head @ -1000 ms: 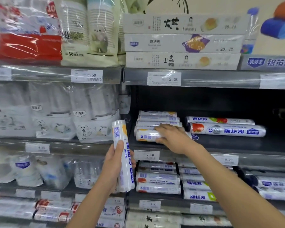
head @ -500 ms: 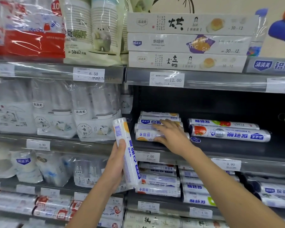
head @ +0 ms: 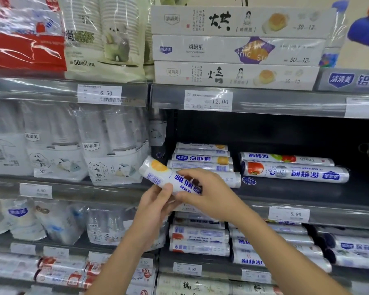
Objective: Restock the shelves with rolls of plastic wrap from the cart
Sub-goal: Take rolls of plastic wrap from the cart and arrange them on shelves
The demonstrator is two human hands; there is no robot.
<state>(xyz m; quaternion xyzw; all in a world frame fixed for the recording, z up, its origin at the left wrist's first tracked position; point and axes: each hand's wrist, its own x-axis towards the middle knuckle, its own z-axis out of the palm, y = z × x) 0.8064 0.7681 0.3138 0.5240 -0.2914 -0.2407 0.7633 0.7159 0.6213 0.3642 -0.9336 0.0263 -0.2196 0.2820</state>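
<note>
The step in hand looks like passing one roll (head: 161, 173) between hands just before shelving it. The roll sits in front of the shelf (head: 307, 189), tilted, its left end raised and close to the stack (head: 200, 160) at the shelf's left. The left hand (head: 155, 209) pinches it from below, thumb on the wrap. The right hand (head: 211, 195) curls over its right half. Next, I judge, the roll needs levelling and laying on or beside the stack.
</note>
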